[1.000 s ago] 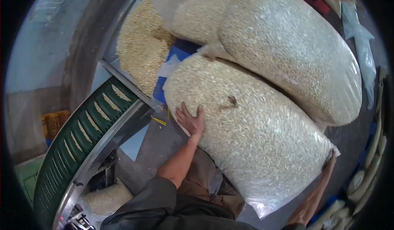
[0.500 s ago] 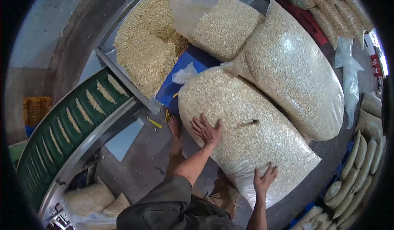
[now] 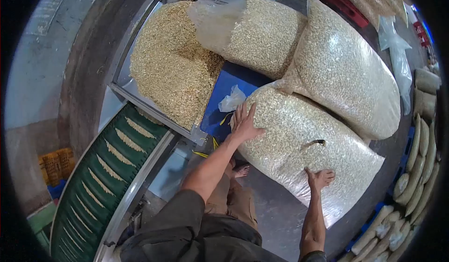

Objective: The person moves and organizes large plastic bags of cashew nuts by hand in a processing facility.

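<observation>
A big clear plastic bag (image 3: 285,131) packed with pale, flaky pieces lies on its side before me. My left hand (image 3: 245,125) is spread on its upper left end, near the bunched plastic neck (image 3: 232,99). Lower down, my right hand (image 3: 320,179) rests on the near side of the same bag, fingers apart. Between the hands and a little beyond, a small dark mark (image 3: 320,142) shows on the bag's surface. Another full bag (image 3: 346,70) lies right behind it. Yellow strips (image 3: 215,144) hang by the blue board under the neck.
A metal-edged tray (image 3: 122,90) holds a heap of loose flakes (image 3: 173,70), with an opened bag (image 3: 264,32) spilling onto it. A green ribbed conveyor (image 3: 100,180) carries flakes at left. The blue board (image 3: 220,100) lies between heap and bags. Stacked sacks (image 3: 418,163) line the right.
My left hand has slid along the bag toward its neck end. My right hand has shifted up, closer to the dark mark. The whole view has shifted with my body.
</observation>
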`<state>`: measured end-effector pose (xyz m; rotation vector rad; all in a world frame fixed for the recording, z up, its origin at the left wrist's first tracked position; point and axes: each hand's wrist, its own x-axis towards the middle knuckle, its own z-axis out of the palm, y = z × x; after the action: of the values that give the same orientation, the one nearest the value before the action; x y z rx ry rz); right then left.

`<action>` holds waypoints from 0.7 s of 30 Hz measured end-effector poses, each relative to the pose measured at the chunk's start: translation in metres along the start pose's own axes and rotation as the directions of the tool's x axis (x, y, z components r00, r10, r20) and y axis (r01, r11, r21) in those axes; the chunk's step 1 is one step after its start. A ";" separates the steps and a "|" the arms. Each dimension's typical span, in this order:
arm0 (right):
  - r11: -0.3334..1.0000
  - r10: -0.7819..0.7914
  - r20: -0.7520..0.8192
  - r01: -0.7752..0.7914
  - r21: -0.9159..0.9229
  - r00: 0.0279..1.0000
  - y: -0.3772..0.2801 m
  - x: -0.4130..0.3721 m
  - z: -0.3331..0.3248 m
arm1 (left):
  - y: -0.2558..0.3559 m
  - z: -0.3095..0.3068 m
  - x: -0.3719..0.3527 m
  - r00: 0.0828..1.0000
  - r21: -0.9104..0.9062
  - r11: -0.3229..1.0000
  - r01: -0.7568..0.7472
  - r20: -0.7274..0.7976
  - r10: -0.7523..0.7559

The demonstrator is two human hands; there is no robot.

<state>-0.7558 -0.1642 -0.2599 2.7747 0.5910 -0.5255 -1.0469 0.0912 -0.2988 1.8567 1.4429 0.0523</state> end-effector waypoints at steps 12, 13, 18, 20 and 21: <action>1.000 -0.027 -0.040 0.026 -0.018 0.999 -0.004 -0.001 0.003 | -0.002 0.053 0.042 0.932 0.064 0.993 0.100 0.343 -0.116; 1.000 -0.013 -0.066 0.012 -0.015 0.998 -0.003 0.002 0.007 | -0.002 0.054 0.043 0.926 0.063 0.992 0.113 0.354 -0.128; 1.000 0.005 -0.057 -0.006 -0.019 0.998 -0.006 0.009 0.012 | -0.007 0.045 0.050 0.882 0.085 0.988 0.128 0.445 -0.152; 0.997 0.065 0.041 -0.063 -0.047 0.997 -0.014 0.009 -0.002 | -0.004 0.043 0.051 0.871 0.100 0.988 0.115 0.467 -0.149; 0.997 0.066 0.040 -0.064 -0.045 0.997 -0.010 0.011 0.002 | -0.003 0.042 0.052 0.867 0.106 0.988 0.108 0.476 -0.146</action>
<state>-0.7513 -0.1524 -0.2677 2.7249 0.4953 -0.5475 -1.0111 0.1125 -0.3511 1.6691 1.2155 -0.5079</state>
